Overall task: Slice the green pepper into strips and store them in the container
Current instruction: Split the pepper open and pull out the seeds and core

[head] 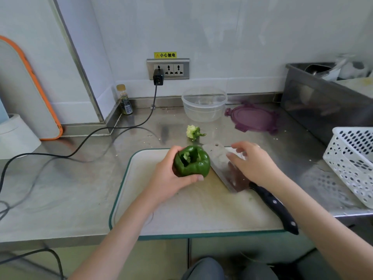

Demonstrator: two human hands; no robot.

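Note:
My left hand (170,178) grips a cored green pepper (192,163) above the white cutting board (181,215), its cut opening facing up. The pepper's core with stem (193,132) lies on the steel counter just beyond the board. A cleaver (226,168) with a black handle (276,209) lies flat on the board's right side. My right hand (252,162) hovers over the blade with fingers relaxed and spread, holding nothing. A clear plastic container (203,104) stands at the back, its purple lid (254,118) beside it on the right.
A black cable (96,130) runs from the wall socket across the counter's left side. A small bottle (125,100) stands in the back corner. A white perforated basket (351,164) sits at the right edge, with a steel tub (323,102) behind it.

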